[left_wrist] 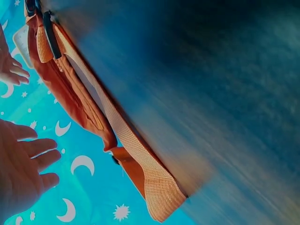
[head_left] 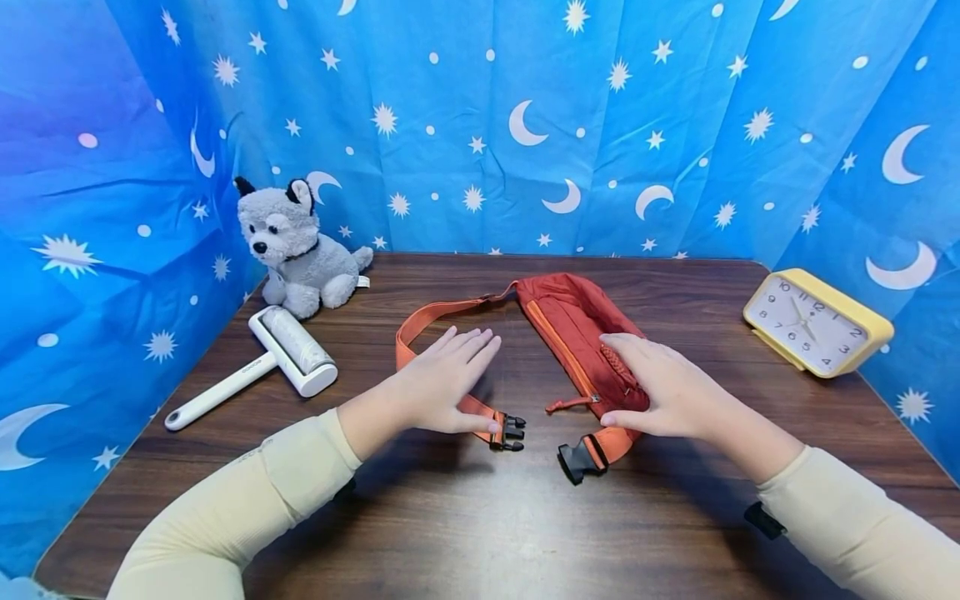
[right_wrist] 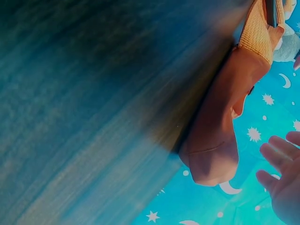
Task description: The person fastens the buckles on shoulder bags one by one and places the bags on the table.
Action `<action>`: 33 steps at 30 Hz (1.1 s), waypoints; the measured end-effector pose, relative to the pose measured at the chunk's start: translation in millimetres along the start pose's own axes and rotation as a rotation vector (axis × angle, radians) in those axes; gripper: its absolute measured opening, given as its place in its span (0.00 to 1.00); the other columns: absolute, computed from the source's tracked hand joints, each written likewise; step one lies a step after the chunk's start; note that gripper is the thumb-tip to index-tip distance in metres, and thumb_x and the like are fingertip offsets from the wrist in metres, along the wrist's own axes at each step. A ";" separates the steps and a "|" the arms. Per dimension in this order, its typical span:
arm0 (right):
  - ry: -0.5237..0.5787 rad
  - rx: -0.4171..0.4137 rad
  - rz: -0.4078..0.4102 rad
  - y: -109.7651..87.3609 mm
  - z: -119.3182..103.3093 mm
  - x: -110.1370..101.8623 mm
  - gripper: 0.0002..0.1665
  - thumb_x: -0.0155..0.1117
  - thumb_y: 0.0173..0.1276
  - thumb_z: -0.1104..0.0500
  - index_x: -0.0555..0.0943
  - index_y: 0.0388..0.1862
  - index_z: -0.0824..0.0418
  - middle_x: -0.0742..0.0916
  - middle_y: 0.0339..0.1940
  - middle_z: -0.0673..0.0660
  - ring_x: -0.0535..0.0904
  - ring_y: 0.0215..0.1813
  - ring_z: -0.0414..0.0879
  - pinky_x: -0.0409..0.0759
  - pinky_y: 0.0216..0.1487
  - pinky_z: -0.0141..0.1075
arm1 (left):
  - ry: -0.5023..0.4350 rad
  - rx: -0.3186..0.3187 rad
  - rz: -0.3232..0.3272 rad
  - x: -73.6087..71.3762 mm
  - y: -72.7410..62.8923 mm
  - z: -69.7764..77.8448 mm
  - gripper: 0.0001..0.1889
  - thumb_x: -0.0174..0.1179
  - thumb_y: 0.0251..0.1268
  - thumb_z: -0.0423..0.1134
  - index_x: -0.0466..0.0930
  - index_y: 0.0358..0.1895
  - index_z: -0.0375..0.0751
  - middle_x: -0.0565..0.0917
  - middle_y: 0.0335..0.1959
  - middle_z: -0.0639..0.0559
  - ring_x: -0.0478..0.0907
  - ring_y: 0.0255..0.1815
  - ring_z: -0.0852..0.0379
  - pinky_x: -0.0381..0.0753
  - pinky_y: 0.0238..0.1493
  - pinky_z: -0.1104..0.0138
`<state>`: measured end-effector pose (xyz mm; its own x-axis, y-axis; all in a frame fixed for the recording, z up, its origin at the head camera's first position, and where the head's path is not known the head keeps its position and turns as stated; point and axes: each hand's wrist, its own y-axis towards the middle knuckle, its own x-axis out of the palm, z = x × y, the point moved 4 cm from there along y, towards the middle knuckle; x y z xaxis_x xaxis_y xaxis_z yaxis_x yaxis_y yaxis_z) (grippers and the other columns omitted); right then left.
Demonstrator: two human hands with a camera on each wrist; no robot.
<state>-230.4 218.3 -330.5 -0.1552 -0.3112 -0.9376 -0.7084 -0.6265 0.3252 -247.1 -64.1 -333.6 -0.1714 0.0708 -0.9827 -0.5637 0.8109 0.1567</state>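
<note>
A red waist bag (head_left: pixel 581 333) with an orange zipper lies on the table, its orange strap (head_left: pixel 423 321) looped out to the left. The buckle is undone: the pronged half (head_left: pixel 512 433) and the socket half (head_left: pixel 581 460) lie apart near the front. My left hand (head_left: pixel 450 379) is over the strap, palm down with fingers extended. Over the bag's right end is my right hand (head_left: pixel 671 387), fingers straight and thumb spread. In the wrist views, the left hand (left_wrist: pixel 23 164) and right hand (right_wrist: pixel 288 183) show gaps from the strap and bag, with nothing gripped.
At the back left sits a grey plush husky (head_left: pixel 300 250). A white lint roller (head_left: pixel 281 354) lies in front of it. A yellow alarm clock (head_left: pixel 817 321) stands at the right. Blue curtains (head_left: pixel 465 125) with moons and stars border the brown wooden table (head_left: pixel 450 533).
</note>
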 end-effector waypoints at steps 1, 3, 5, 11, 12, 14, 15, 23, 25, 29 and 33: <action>0.004 -0.002 -0.002 0.0 -0.6 0.6 0.56 0.72 0.48 0.37 0.61 0.68 0.66 0.71 0.64 0.61 0.66 0.65 0.54 0.62 0.61 0.53 | -0.001 0.000 -0.004 0.3 0.1 0.7 0.56 0.44 0.52 0.77 0.50 0.72 0.34 0.56 0.71 0.39 0.49 0.72 0.47 0.41 0.68 0.53; 0.008 -0.009 -0.004 -0.2 -1.5 1.6 0.56 0.72 0.48 0.38 0.62 0.67 0.67 0.71 0.63 0.62 0.66 0.64 0.55 0.64 0.60 0.52 | 0.000 -0.001 -0.014 0.8 0.6 1.9 0.56 0.44 0.52 0.77 0.49 0.72 0.34 0.56 0.71 0.40 0.49 0.72 0.48 0.41 0.68 0.53; 0.010 -0.016 -0.006 -0.8 -2.0 2.2 0.56 0.72 0.48 0.38 0.62 0.66 0.68 0.72 0.63 0.62 0.67 0.64 0.55 0.65 0.59 0.52 | 0.006 0.004 -0.017 1.0 1.7 3.4 0.56 0.45 0.52 0.77 0.49 0.72 0.33 0.56 0.71 0.40 0.50 0.72 0.48 0.42 0.68 0.53; 0.022 -0.011 -0.040 -3.3 -3.8 5.2 0.54 0.71 0.49 0.36 0.63 0.66 0.66 0.72 0.63 0.60 0.66 0.64 0.53 0.66 0.59 0.52 | 0.030 0.013 -0.010 -0.3 5.2 8.1 0.56 0.46 0.51 0.77 0.52 0.71 0.31 0.61 0.69 0.39 0.57 0.69 0.47 0.53 0.67 0.56; 0.027 -0.009 -0.047 -3.7 -4.4 5.6 0.54 0.71 0.49 0.36 0.63 0.66 0.65 0.72 0.63 0.59 0.66 0.64 0.53 0.66 0.59 0.52 | 0.032 0.012 -0.010 -0.3 5.5 8.8 0.56 0.46 0.51 0.77 0.52 0.71 0.31 0.62 0.68 0.38 0.58 0.69 0.47 0.54 0.66 0.57; 0.038 -0.005 -0.059 -4.4 -5.8 6.4 0.53 0.70 0.50 0.35 0.63 0.66 0.65 0.72 0.63 0.59 0.65 0.65 0.53 0.66 0.59 0.52 | 0.042 0.013 -0.013 0.4 6.1 10.1 0.57 0.46 0.51 0.77 0.53 0.71 0.30 0.63 0.68 0.38 0.60 0.68 0.47 0.58 0.65 0.58; 0.042 -0.006 -0.064 -4.6 -6.5 6.8 0.53 0.70 0.50 0.35 0.63 0.66 0.64 0.72 0.63 0.59 0.65 0.65 0.53 0.65 0.59 0.52 | 0.047 0.015 -0.013 0.9 6.3 10.7 0.57 0.46 0.51 0.77 0.53 0.70 0.30 0.63 0.67 0.38 0.60 0.67 0.47 0.59 0.64 0.58; 0.055 -0.034 -0.068 -6.0 -10.0 8.7 0.53 0.67 0.51 0.33 0.63 0.66 0.64 0.72 0.64 0.60 0.65 0.66 0.53 0.65 0.60 0.52 | 0.034 0.018 -0.026 4.6 9.2 16.3 0.57 0.47 0.50 0.77 0.53 0.71 0.31 0.65 0.66 0.38 0.62 0.66 0.48 0.60 0.63 0.60; 0.051 -0.043 -0.061 -7.1 -10.7 9.0 0.53 0.69 0.50 0.34 0.65 0.66 0.63 0.72 0.63 0.59 0.65 0.65 0.53 0.65 0.60 0.53 | 0.026 0.016 -0.039 4.3 10.1 18.3 0.57 0.48 0.49 0.77 0.53 0.71 0.31 0.66 0.65 0.39 0.63 0.65 0.49 0.62 0.63 0.60; 0.044 -0.064 -0.056 -9.8 -12.5 9.8 0.50 0.69 0.50 0.35 0.68 0.64 0.62 0.74 0.61 0.58 0.67 0.64 0.53 0.66 0.59 0.53 | 0.026 0.020 -0.067 5.3 12.1 21.2 0.56 0.49 0.49 0.77 0.56 0.70 0.32 0.68 0.63 0.41 0.65 0.63 0.50 0.64 0.61 0.60; 0.046 -0.095 -0.047 -11.6 -13.9 10.6 0.46 0.70 0.50 0.36 0.71 0.61 0.62 0.76 0.57 0.56 0.70 0.60 0.52 0.68 0.56 0.53 | 0.043 0.047 -0.061 6.7 13.8 23.5 0.52 0.50 0.50 0.76 0.64 0.65 0.31 0.72 0.58 0.43 0.68 0.57 0.51 0.69 0.57 0.61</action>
<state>-214.2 212.2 -342.5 -0.0904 -0.3109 -0.9461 -0.6453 -0.7053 0.2935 -237.0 -38.8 -340.3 -0.1727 -0.0035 -0.9850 -0.5362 0.8392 0.0910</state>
